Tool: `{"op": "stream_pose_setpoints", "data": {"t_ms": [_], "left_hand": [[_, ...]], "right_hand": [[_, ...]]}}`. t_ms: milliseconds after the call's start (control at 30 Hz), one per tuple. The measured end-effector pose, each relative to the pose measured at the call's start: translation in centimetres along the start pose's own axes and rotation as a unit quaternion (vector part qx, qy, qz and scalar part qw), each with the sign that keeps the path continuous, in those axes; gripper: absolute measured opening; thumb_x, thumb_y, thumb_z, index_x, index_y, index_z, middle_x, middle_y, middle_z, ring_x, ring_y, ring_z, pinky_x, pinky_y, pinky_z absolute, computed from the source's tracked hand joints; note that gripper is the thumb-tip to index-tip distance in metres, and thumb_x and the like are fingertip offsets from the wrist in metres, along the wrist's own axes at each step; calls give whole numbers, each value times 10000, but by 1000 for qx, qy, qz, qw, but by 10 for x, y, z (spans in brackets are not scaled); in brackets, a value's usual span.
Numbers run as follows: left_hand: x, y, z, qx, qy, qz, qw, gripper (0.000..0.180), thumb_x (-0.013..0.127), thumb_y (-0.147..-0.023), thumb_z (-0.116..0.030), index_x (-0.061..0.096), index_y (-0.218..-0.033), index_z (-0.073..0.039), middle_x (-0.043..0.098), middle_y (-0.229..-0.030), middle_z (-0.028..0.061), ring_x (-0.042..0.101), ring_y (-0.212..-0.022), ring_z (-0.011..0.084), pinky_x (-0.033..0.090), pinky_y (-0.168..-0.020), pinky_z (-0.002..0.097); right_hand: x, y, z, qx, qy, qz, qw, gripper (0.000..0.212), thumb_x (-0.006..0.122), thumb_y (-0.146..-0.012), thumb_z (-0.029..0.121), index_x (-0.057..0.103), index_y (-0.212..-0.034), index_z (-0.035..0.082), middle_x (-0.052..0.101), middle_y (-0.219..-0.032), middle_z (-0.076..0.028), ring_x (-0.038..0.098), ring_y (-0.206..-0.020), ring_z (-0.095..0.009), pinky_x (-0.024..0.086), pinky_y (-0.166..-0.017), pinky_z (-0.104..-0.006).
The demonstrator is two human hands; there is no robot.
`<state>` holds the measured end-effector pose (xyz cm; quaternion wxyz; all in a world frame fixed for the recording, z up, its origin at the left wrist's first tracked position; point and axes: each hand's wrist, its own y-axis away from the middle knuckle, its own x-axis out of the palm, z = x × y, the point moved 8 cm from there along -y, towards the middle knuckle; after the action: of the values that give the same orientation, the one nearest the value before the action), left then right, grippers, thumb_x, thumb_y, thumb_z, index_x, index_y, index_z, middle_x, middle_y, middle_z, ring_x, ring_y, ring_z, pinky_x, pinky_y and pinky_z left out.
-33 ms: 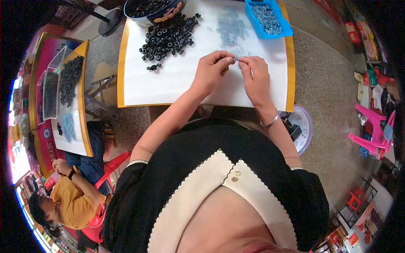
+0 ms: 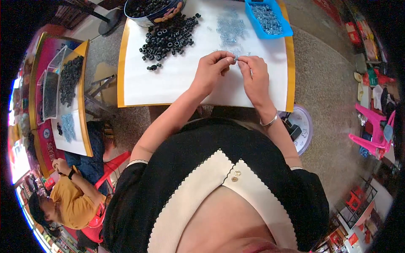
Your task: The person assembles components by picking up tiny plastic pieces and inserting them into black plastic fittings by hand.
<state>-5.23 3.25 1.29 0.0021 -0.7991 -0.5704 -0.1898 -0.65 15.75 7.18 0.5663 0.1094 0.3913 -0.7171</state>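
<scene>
— So, what have your hands got hold of?

— Your left hand [image 2: 211, 69] has thumb and forefinger pinched shut on a tiny piece at the fingertips; it is too small to tell whether it is one of the black rings or a silver part. Your right hand [image 2: 254, 76] is curled the same way, its fingertips closed and meeting the left ones. Whether it holds a piece of its own, I cannot tell.

— And where are they over the table?

— Above the white sheet [image 2: 168, 84] on the yellow-edged table [image 2: 121, 63], right at the near edge of the loose scatter of small silver parts [image 2: 230, 27]. A few of those lie just beside your fingertips.

— What else is around?

— To your left on the sheet is the heap of black rings [image 2: 168, 38], spilling from beside a round tin [image 2: 152, 10] full of more of them at the far edge. To the far right sits a blue tray [image 2: 270, 19] of silver parts. You wear a bracelet [image 2: 268, 122] on the right wrist.

— Anyone nearby?

— A person in a yellow shirt [image 2: 69, 206] sits on a red stool [image 2: 112, 168] to your left, at a second table [image 2: 82, 105] with clear bins [image 2: 52, 84] and another pile of black rings. Pink plastic stools [image 2: 371, 130] stand off to your right.
</scene>
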Motion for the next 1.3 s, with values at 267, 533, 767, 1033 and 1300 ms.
{"op": "stream_pose_setpoints", "data": {"t_ms": [267, 533, 767, 1033, 1300], "left_hand": [[1, 2, 9, -24, 50, 8, 998, 130, 589, -887, -74, 629, -978, 11, 590, -756, 3, 491, -638, 71, 402, -580, 204], [3, 6, 9, -52, 102, 25, 993, 132, 606, -880, -79, 634, -972, 10, 592, -765, 8, 499, -655, 79, 415, -597, 218], [-3, 10, 1, -9, 47, 24, 999, 154, 613, -888, -123, 632, -968, 7, 607, -783, 23, 515, -661, 83, 426, -588, 222], [-8, 12, 5, 10, 20, 5, 1000, 211, 596, -911, -178, 615, -990, 17, 622, -831, 51, 529, -684, 101, 437, -600, 242], [-7, 16, -3, 22, 23, 2, 1000, 158, 604, -899, -123, 614, -974, 16, 609, -797, 41, 534, -671, 105, 446, -596, 243]], "right_hand": [[8, -1, -13, 110, -121, 14, 986, 122, 623, -841, 141, 615, -917, 46, 610, -866, -91, 564, -813, -241, 444, -754, -349], [9, 4, -17, 158, -133, 36, 978, 141, 639, -858, 118, 628, -940, 4, 625, -877, -42, 564, -808, -107, 454, -750, -247], [11, 2, -8, 132, -145, 58, 979, 127, 617, -881, 128, 625, -924, 9, 613, -830, -31, 553, -798, -99, 441, -729, -240], [12, 1, 5, 70, -119, 11, 990, 119, 605, -891, 123, 617, -937, 14, 616, -860, -39, 555, -795, -94, 444, -708, -233], [19, 2, -2, 155, -104, 53, 981, 229, 527, -946, 230, 592, -924, 11, 596, -754, -34, 528, -696, -116, 440, -640, -260]]}}
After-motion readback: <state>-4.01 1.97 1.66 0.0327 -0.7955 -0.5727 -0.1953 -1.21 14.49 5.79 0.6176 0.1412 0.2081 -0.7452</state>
